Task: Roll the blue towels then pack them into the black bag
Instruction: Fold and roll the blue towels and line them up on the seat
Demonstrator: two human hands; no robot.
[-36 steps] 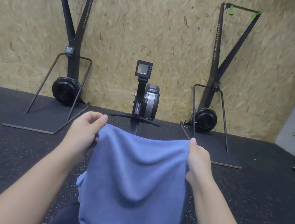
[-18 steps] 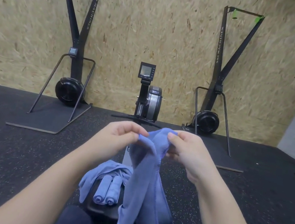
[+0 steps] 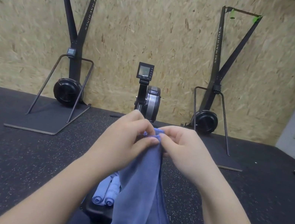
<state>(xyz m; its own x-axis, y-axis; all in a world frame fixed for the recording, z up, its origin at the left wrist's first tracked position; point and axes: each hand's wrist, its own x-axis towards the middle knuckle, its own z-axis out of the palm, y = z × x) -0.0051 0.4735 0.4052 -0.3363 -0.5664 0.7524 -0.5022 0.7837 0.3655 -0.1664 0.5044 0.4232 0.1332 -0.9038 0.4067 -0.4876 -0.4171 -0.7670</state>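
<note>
Towel (image 3: pixel 141 193) top between pinching fingers (image 3: pixel 152 142)

Hanging towel (image 3: pixel 140 198) hides rolled towels' (image 3: pixel 107 193) right side — its hem runs off-frame.

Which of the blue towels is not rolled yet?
The blue towel that hangs folded from both hands, left hand and right hand. The two rolled towels lie side by side below, on the black seat.
</note>
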